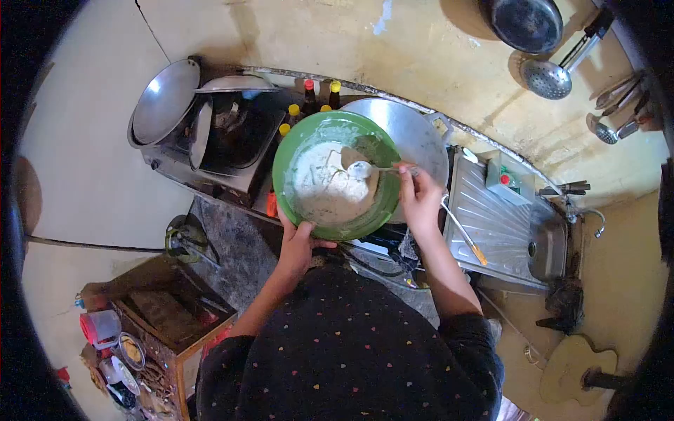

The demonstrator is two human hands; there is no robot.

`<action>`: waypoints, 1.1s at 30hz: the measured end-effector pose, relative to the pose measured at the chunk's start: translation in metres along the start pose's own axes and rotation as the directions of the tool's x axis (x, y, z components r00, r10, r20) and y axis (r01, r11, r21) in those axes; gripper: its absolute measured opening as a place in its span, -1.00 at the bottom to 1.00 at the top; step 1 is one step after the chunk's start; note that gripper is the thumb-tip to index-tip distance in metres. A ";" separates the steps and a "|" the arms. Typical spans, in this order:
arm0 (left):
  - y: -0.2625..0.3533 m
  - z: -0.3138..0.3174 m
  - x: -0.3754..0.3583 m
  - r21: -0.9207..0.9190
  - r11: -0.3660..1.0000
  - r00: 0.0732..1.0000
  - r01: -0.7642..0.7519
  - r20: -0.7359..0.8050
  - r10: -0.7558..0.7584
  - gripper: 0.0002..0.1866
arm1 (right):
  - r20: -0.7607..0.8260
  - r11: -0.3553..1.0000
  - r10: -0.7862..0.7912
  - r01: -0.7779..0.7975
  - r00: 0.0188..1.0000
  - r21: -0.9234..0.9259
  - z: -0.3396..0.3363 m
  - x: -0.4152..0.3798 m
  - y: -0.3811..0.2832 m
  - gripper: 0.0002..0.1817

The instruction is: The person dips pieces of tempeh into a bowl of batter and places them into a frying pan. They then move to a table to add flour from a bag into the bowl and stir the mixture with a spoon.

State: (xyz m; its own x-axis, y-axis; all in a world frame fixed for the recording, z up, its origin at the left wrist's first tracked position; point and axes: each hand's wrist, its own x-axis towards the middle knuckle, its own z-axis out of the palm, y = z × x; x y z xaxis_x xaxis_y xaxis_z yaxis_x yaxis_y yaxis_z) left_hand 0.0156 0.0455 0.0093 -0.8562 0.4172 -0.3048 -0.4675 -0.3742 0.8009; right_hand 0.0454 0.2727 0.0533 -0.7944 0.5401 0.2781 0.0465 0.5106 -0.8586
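In the head view, a green bowl (pixel 385 210) is held up in front of me, tilted so its inside shows. White flour (pixel 326 175) covers much of its bottom, with paler smears up the wall. My left hand (pixel 298 242) grips the bowl's near-left rim, thumb on the near side. My right hand (pixel 420 200) pinches the handle of a metal spoon (pixel 360 170). The spoon's bowl, coated white, is over the flour; whether it touches cannot be made out. Behind the green bowl sits a large metal pot (pixel 421 140), partly hidden.
Left of the bowl is a stove (pixel 242 140) with pans and lids. Several bottles (pixel 309 95) with coloured caps stand behind the bowl. To the right is a steel sink (pixel 547 245) with a drainboard (pixel 484 210). A skimmer (pixel 547 78) hangs on the wall.
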 end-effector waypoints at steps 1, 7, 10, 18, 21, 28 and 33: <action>0.001 0.002 -0.002 -0.003 1.000 1.000 0.009 0.016 -0.009 -0.18 | 0.040 0.999 0.019 -0.017 0.999 -0.047 -0.001 -0.004 -0.005 -0.82; -0.001 0.007 -0.011 0.017 1.000 0.995 0.008 0.097 -0.010 -0.16 | 0.010 0.959 -0.223 0.221 0.975 -0.175 -0.006 -0.013 -0.008 -0.85; -0.003 0.006 -0.013 0.022 1.000 0.994 0.021 0.108 -0.023 -0.16 | 0.012 0.974 -0.177 0.177 0.984 -0.138 -0.012 -0.012 -0.002 -0.85; -0.002 0.010 -0.017 0.028 0.999 0.987 0.031 0.157 -0.035 -0.15 | 0.202 0.987 0.156 -0.160 0.967 0.003 -0.014 -0.011 0.002 -0.78; -0.002 0.012 -0.018 0.038 0.999 0.987 0.027 0.156 -0.033 -0.15 | 0.252 0.977 0.201 -0.213 0.947 0.021 -0.010 -0.012 0.006 -0.76; -0.011 0.007 -0.014 0.030 1.000 0.988 0.006 0.154 -0.011 -0.16 | 0.255 0.944 0.271 -0.308 0.928 0.118 -0.007 -0.010 0.032 -0.75; -0.017 0.002 -0.011 0.006 1.000 0.991 0.024 0.135 -0.025 -0.16 | 0.247 0.862 0.360 -0.422 0.900 0.281 -0.011 -0.007 0.025 -0.75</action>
State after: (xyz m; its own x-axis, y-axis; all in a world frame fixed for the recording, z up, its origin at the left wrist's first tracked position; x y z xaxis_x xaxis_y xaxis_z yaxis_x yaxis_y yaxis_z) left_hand 0.0332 0.0484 0.0001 -0.8069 0.5341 -0.2522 -0.4867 -0.3592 0.7963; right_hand 0.0588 0.2896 0.0345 -0.8473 0.5048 -0.1653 0.2052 0.0240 -0.9784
